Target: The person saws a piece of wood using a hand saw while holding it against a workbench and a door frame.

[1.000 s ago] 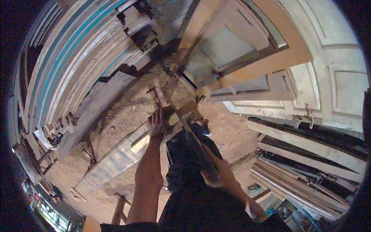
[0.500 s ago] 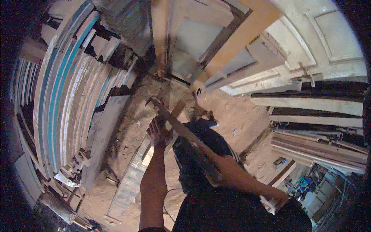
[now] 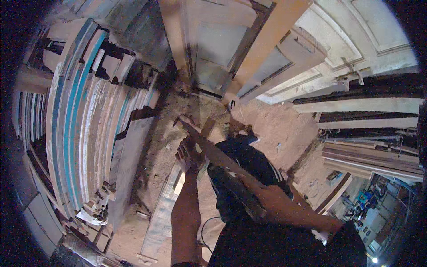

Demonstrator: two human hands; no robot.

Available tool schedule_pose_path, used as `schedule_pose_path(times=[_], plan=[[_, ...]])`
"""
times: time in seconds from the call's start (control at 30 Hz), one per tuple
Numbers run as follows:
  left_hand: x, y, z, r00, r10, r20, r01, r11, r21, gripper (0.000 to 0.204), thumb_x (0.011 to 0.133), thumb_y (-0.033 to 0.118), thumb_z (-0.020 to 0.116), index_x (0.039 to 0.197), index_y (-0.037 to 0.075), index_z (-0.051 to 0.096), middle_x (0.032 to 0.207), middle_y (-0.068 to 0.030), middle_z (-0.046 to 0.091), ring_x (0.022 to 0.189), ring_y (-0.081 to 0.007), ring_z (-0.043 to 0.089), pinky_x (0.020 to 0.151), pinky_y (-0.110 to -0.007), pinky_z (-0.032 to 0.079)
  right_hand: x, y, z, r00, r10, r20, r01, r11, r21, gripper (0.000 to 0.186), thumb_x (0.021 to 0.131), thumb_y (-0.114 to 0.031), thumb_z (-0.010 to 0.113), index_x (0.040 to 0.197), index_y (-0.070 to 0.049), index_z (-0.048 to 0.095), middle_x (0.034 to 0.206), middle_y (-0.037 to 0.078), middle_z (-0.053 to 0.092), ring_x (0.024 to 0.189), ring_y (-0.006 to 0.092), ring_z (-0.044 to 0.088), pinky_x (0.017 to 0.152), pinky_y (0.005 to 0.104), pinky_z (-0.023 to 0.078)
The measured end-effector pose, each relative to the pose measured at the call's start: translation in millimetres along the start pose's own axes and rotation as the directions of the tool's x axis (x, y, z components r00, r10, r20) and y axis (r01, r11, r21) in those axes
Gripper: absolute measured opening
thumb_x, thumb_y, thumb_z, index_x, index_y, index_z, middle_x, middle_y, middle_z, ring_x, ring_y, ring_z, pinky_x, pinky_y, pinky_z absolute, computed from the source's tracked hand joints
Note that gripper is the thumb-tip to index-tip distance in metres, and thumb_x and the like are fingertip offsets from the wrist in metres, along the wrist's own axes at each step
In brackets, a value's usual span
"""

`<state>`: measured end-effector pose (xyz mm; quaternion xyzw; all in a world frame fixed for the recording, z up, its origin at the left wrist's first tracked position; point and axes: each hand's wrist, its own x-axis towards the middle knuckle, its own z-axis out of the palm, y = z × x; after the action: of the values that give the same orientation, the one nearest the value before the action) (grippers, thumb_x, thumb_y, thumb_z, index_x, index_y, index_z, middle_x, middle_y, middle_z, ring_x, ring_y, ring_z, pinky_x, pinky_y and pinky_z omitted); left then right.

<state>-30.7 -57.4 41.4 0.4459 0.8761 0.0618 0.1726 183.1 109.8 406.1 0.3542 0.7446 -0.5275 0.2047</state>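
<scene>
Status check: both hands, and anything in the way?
Right hand on long wooden bar, near end. Left hand by its far half, grip unclear. Dark trouser leg behind bar in this view.

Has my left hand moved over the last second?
No, not noticeably: your left hand stays near the far end of the long greyish board; both shift together in the picture as the view turns.

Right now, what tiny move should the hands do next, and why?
Perhaps ease the left hand a little away from the long bar. The bar slants close past that hand, and the right hand holds the bar's near end, so a small push or twist might bump it. I can't tell whether they already touch.
</scene>
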Motion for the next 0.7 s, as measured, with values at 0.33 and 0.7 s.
schedule_pose_path(times=[0.33,0.7], plan=[[11,26,-15,1.000,-0.004,0.005,0.004,1.000,0.003,0.106,0.072,0.068,0.072,0.149,0.005,0.035,0.144,-0.0166,0.049,0.126,-0.0354,0.051,0.102,-0.055,0.039,70,19,11,0.995,-0.050,-0.089,0.061,0.991,0.122,0.098,0.079,-0.016,0.076,0.160,-0.015,0.020,0.098,0.026,0.072,0.081,0.0463,0.071,0.073,0.0497,0.058],[5,29,10,0.990,0.084,-0.116,-0.082,0.996,0.024,0.088,0.085,0.050,0.067,0.153,0.006,0.032,0.145,-0.0161,0.050,0.129,-0.0334,0.049,0.102,-0.052,0.041,84,45,23,0.978,-0.142,-0.154,0.164,0.976,0.143,0.092,0.078,-0.016,0.075,0.156,-0.013,0.027,0.094,0.024,0.071,0.076,0.0455,0.069,0.070,0.0518,0.056]])
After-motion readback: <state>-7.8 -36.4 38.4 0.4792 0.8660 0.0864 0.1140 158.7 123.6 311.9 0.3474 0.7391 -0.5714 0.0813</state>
